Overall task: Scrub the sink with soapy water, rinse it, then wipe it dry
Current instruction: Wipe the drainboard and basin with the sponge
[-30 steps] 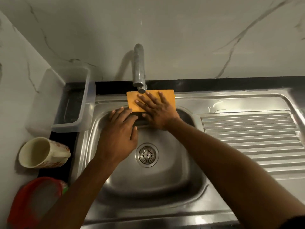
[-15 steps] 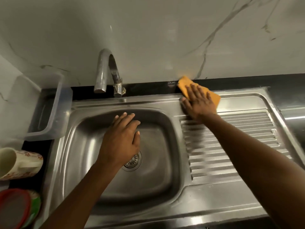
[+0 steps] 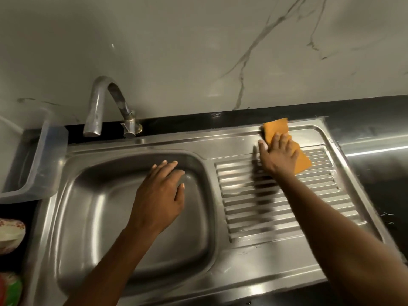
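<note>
The steel sink (image 3: 92, 208) has a deep basin on the left and a ribbed drainboard (image 3: 309, 199) on the right. An orange cloth (image 3: 276, 128) lies flat at the drainboard's far edge. My right hand (image 3: 277, 156) presses on the cloth with straight, spread fingers. My left hand (image 3: 161, 199) hovers open over the basin's middle, holding nothing, and hides the drain. The curved tap (image 3: 99, 104) stands at the back left; no water runs from it.
A clear plastic tub (image 3: 42, 164) sits left of the sink by the wall. A patterned mug (image 3: 10, 235) and a red and green item (image 3: 8, 290) show at the left edge. Black counter (image 3: 375, 173) lies to the right. A marble wall rises behind.
My right hand slid the orange cloth from under the tap rightward along the back rim onto the drainboard. The view turned right with it. My left hand stayed over the basin.
</note>
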`<control>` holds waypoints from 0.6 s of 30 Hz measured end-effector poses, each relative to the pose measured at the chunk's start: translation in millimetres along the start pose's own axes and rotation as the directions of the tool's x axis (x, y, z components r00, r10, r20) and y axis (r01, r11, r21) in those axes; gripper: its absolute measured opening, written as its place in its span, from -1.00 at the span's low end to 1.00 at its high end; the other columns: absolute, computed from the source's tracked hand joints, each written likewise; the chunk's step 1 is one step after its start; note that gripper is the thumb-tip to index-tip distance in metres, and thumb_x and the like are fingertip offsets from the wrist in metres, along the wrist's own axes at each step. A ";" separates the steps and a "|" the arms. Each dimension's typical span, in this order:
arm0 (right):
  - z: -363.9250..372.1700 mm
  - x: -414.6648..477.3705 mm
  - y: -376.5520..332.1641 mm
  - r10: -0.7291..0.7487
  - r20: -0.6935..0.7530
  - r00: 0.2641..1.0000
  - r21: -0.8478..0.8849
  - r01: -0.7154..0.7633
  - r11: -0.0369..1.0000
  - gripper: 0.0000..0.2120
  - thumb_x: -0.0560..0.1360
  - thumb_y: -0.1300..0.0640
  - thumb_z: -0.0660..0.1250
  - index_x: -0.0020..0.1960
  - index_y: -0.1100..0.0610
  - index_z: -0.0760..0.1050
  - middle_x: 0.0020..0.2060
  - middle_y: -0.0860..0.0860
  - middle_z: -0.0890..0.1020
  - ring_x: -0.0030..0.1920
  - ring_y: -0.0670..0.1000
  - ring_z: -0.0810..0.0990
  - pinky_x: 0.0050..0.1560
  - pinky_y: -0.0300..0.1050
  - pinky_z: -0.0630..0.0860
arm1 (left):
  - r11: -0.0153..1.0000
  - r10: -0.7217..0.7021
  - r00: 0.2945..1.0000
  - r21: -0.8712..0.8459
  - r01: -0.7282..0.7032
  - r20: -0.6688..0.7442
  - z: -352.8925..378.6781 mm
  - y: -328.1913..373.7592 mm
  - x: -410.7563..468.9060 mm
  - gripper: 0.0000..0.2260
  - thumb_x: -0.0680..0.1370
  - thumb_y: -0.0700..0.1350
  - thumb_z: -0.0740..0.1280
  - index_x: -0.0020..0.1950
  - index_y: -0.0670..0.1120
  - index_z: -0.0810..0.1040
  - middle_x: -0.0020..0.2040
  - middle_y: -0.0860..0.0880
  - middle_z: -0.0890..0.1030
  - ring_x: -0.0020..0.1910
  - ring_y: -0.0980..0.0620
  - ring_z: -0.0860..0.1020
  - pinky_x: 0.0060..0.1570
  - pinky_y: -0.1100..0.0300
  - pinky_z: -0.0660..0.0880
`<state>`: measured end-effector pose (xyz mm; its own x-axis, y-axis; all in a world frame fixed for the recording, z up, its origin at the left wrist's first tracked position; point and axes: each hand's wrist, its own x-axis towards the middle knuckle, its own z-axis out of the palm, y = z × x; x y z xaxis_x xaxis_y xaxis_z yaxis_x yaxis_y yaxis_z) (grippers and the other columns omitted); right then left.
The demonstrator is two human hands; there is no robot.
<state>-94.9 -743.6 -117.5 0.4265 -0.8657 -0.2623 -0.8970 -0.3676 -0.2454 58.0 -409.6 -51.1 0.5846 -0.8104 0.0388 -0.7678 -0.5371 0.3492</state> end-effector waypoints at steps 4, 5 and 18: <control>29.0 -37.6 -62.5 -0.160 0.039 0.986 -0.004 0.161 0.987 -0.11 0.56 -0.49 -0.30 0.70 0.03 -0.22 0.69 0.05 -0.19 0.67 0.14 -0.27 0.59 0.25 -0.33 | 1.000 -0.001 1.000 -0.021 0.001 -0.001 3.8 15.3 -3.1 -0.68 0.64 -0.05 0.32 0.36 -0.08 0.63 0.48 -0.10 0.54 0.53 -0.10 0.42 0.57 -0.01 0.25; 35.9 -46.1 -77.2 -0.196 0.040 0.980 0.004 0.196 0.981 -0.11 0.55 -0.49 -0.30 0.70 0.03 -0.23 0.68 0.04 -0.22 0.66 0.13 -0.29 0.58 0.24 -0.35 | 1.000 0.000 1.000 -0.028 0.000 -0.004 4.7 19.8 -3.7 -0.66 0.63 -0.02 0.29 0.36 -0.08 0.63 0.48 -0.10 0.54 0.53 -0.10 0.43 0.56 -0.03 0.28; 36.1 -37.7 -58.6 -0.832 0.267 0.485 -0.128 0.874 0.469 -0.40 0.68 -0.26 -0.28 0.69 -0.17 -0.11 0.69 -0.10 -0.06 0.68 0.03 -0.17 0.63 0.15 -0.26 | 1.000 -0.008 0.999 -0.012 0.008 0.045 18.8 69.5 7.9 -0.69 0.64 -0.06 0.37 0.38 -0.04 0.62 0.48 -0.08 0.53 0.54 -0.07 0.41 0.53 0.01 0.27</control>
<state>-54.2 -677.1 -126.9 0.9847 -0.0233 -0.1724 -0.0624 -0.9724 -0.2250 4.3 -457.8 -44.1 0.5784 -0.8158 -0.0058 -0.7596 -0.5411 0.3608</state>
